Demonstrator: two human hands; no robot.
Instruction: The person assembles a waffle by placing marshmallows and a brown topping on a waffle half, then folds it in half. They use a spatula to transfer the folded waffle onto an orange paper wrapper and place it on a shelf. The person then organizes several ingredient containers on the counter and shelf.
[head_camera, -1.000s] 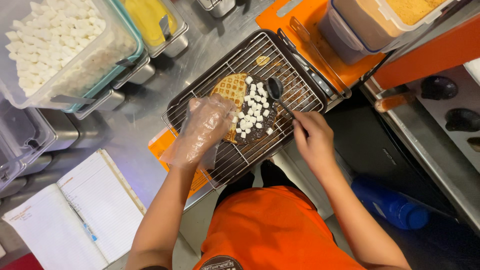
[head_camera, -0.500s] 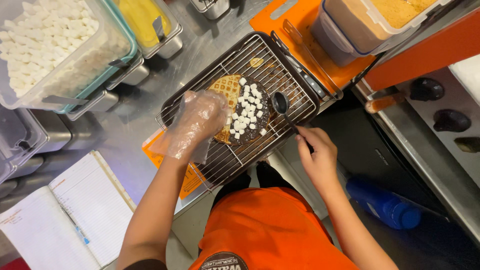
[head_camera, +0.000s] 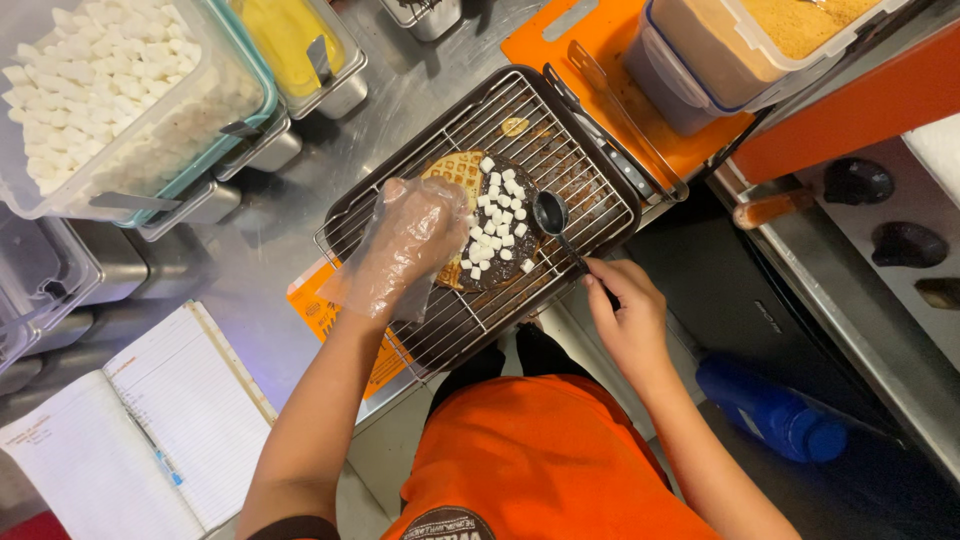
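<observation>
A round waffle (head_camera: 462, 172) lies on a wire rack (head_camera: 590, 190) set in a dark tray. Much of it is covered in dark sauce and small white marshmallows (head_camera: 497, 210). My left hand (head_camera: 405, 245), in a loose clear plastic glove, rests at the waffle's left edge with the fingers curled; whether it pinches the waffle is hidden by the glove. My right hand (head_camera: 625, 320) grips the handle of a small dark ladle (head_camera: 550, 213), whose bowl hovers just right of the marshmallows.
A clear tub of marshmallows (head_camera: 90, 90) and a metal pan of yellow sauce (head_camera: 295, 45) stand at upper left. An orange board (head_camera: 640, 40) with tongs and a crumb tub (head_camera: 740, 50) sit at upper right. An open notebook (head_camera: 130, 440) lies lower left, a blue bottle (head_camera: 770, 410) lower right.
The ladle has swung from over the marshmallows to just off the waffle's right edge, and my right hand has pulled back toward my body. My gloved left hand stays at the waffle's left side.
</observation>
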